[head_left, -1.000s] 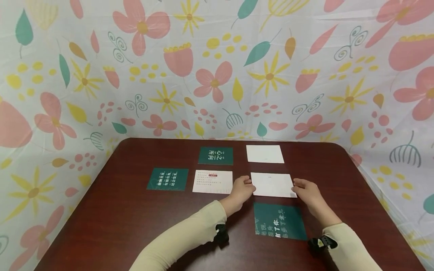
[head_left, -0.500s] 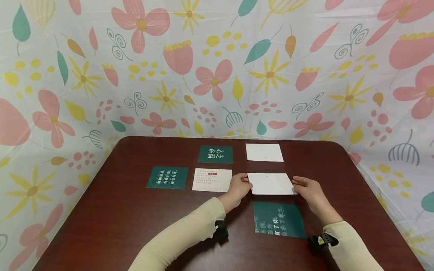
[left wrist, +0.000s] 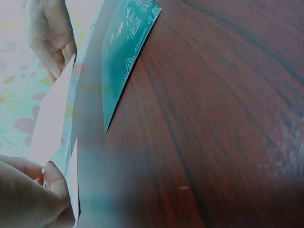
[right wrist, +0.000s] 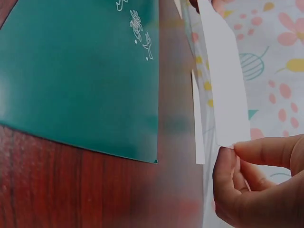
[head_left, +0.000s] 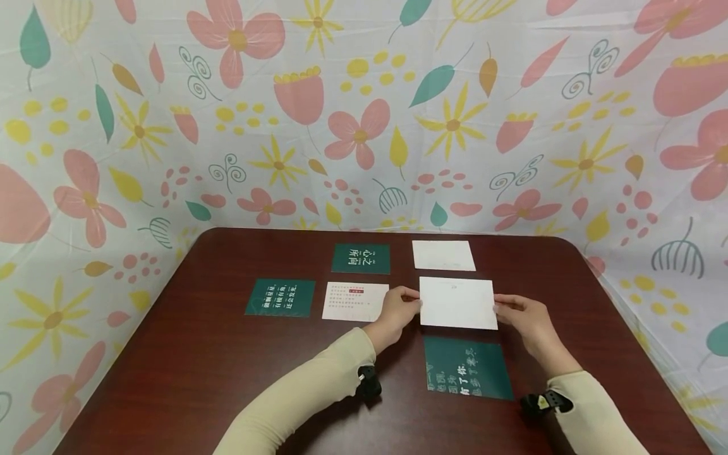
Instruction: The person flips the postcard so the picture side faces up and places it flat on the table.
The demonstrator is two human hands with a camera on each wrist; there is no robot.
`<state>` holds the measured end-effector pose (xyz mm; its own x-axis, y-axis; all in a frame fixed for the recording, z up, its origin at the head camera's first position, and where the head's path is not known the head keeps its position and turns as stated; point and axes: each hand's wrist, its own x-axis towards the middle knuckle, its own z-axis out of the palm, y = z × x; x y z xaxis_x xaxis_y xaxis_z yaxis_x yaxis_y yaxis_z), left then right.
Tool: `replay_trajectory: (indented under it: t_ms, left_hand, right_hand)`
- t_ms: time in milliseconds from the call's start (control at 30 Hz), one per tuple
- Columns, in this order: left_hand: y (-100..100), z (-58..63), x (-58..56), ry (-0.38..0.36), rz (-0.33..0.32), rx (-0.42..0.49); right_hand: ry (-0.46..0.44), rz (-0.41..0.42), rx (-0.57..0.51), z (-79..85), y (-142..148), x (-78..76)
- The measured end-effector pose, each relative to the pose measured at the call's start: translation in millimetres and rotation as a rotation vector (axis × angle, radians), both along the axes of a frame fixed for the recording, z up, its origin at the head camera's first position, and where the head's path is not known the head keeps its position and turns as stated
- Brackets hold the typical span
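A white card [head_left: 458, 304] is held up between both hands, tilted toward the head camera. My left hand [head_left: 396, 313] pinches its left edge; the left wrist view shows thumb and fingers of that hand [left wrist: 40, 190] closed on a corner. At the right edge, my right hand [head_left: 527, 323] pinches it between thumb and fingers, as the right wrist view shows on the card [right wrist: 230, 90]. Just in front of it lies a dark green card [head_left: 469, 368] with white writing. Behind it rests another white card [head_left: 443, 255].
To the left, a white card with printed text [head_left: 354, 302] lies partly behind my left hand. Two more green cards lie on the dark wooden table [head_left: 188, 366], one at the back [head_left: 361, 259] and one farther left [head_left: 280, 297]. A flowered cloth [head_left: 358, 126] hangs behind the table.
The white card between my hands has risen from the table and tipped up to face the head camera more. The right hand has moved slightly right. The other cards have stayed put.
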<state>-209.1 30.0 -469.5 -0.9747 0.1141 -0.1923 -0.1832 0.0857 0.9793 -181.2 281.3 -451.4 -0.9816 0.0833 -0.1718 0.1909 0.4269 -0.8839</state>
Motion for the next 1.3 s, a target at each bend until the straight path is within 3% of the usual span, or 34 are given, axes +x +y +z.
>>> replay_trajectory:
  t_ms: [333,500,767,900,1067,1300]
  left_hand:
    - [-2,3.8,-2.7,0.048,0.0,-0.006]
    - [-4,5.1,-3.7,0.094,0.001,0.014]
    - [-6,5.1,-2.8,0.102,-0.001,-0.035]
    - [-5,3.3,-2.0,0.087,0.001,-0.036]
    - [-5,-1.0,-1.4,0.083,0.007,-0.046]
    - [-2,-0.1,-1.7,0.089,-0.008,-0.04]
  right_hand:
    - [0.057,-0.061,-0.219,5.4,3,-6.1]
    - [0.044,-0.046,-0.317,7.4,4,-6.1]
    - [0.059,-0.008,-0.453,8.9,6,-2.4]
    - [0.05,0.008,-0.418,6.5,8,-1.3]
    - [0.026,0.009,-0.289,1.3,8,-2.7]
    - [0.083,0.024,-0.193,-3.3,5,-5.0]
